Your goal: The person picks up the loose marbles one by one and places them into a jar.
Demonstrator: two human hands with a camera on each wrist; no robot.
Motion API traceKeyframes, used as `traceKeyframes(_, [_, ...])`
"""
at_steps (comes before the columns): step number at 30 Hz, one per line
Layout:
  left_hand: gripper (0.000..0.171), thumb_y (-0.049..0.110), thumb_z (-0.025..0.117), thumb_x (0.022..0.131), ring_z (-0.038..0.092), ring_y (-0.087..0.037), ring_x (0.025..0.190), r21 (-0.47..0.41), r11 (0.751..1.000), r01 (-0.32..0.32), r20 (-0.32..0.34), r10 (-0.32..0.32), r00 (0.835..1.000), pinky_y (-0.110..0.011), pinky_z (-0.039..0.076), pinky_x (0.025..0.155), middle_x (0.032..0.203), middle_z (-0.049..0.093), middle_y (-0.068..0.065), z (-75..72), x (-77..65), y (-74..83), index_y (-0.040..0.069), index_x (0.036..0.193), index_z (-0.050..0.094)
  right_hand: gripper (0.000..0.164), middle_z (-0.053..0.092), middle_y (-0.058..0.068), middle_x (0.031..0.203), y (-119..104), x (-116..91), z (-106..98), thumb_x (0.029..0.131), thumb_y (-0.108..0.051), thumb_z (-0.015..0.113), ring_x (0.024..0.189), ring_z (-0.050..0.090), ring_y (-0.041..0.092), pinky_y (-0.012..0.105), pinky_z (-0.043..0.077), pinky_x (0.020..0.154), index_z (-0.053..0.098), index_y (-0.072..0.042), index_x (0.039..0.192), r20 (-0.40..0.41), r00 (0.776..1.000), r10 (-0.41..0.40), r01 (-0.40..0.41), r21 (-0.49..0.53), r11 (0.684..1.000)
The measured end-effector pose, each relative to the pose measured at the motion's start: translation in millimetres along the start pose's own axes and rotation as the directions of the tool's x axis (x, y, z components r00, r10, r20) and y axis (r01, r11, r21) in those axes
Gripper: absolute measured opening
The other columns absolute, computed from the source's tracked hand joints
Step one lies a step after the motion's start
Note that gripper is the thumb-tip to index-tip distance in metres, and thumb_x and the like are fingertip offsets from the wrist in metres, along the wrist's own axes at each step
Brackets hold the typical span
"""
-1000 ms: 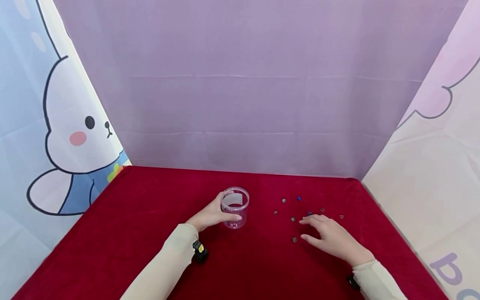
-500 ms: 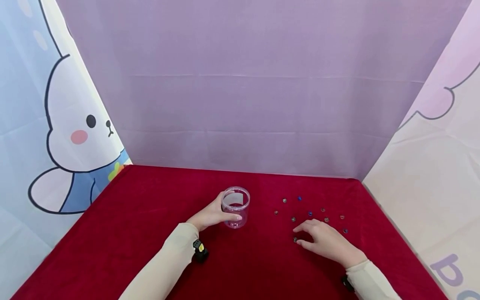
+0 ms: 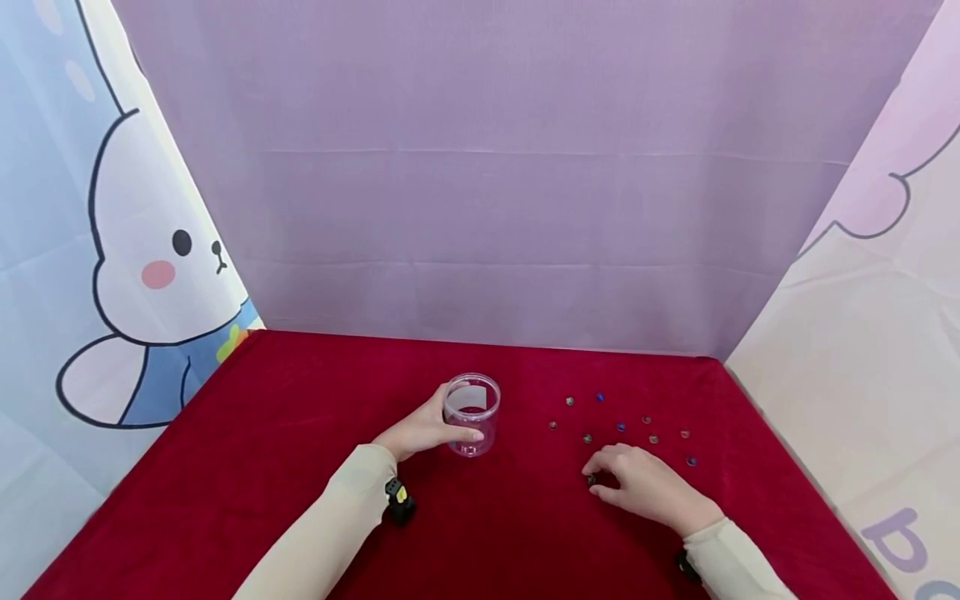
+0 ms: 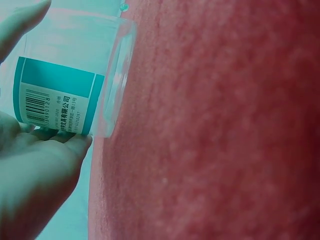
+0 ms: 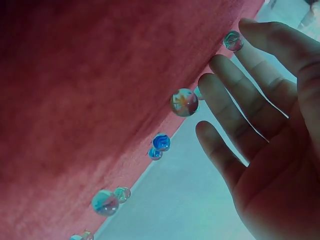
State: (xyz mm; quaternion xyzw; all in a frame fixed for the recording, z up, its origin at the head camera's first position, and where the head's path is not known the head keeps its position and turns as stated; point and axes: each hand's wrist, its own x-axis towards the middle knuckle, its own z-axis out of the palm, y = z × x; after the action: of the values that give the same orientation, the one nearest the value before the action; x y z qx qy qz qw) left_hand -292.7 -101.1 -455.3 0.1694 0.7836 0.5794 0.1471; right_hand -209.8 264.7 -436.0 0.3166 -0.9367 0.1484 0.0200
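My left hand (image 3: 429,428) grips a clear plastic jar (image 3: 471,450) from its left side, thumb across the front. The jar stands upright with its mouth uncovered, and a label with a barcode (image 4: 37,107) shows on its wall in the left wrist view. Down on the red cloth, my right hand (image 3: 647,485) pinches a glass marble (image 5: 233,41) between thumb and index finger. The other fingers spread behind it in the right wrist view. Several more marbles lie beyond this hand, among them a blue one (image 3: 620,427) and a greenish one (image 3: 587,438).
A red cloth (image 3: 300,417) covers the table. A purple curtain (image 3: 480,208) hangs along the back. Printed sheets stand at both sides, with a cartoon rabbit (image 3: 157,233) on the left one.
My right hand has moved left and toward me, uncovering marbles behind it, and its thumb and index finger have closed on the nearest marble. The left hand and jar have stayed put.
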Motion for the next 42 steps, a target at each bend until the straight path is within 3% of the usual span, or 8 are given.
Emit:
traceKeyframes(19, [0.096, 0.032, 0.086, 0.08, 0.044, -0.025, 0.13, 0.042, 0.999, -0.001, -0.007, 0.001, 1.0, -0.053, 0.041, 0.105, 0.14, 0.049, -0.005, -1.1, 0.4, 1.0, 0.015, 0.153, 0.027, 0.014, 0.066, -0.009, 0.093, -1, 7, -2, 0.085, -0.006, 0.078, 0.081, 0.06, 0.004, 0.027, 0.055, 0.073, 0.074, -0.014, 0.096, 0.003, 0.999, -0.042, 0.042, 0.023, 0.999])
traceKeyframes(42, [0.097, 0.035, 0.087, 0.079, 0.043, -0.026, 0.13, 0.044, 0.999, 0.002, 0.0, -0.002, 1.0, -0.052, 0.044, 0.103, 0.143, 0.047, -0.007, -1.6, -0.2, 0.1, 0.016, 0.153, 0.028, 0.011, 0.066, -0.011, 0.094, -5, 17, -1, 0.088, -0.01, 0.077, 0.085, 0.064, 0.006, 0.026, 0.055, 0.075, 0.074, -0.015, 0.098, -0.05, 0.998, -0.045, 0.045, -0.002, 0.999])
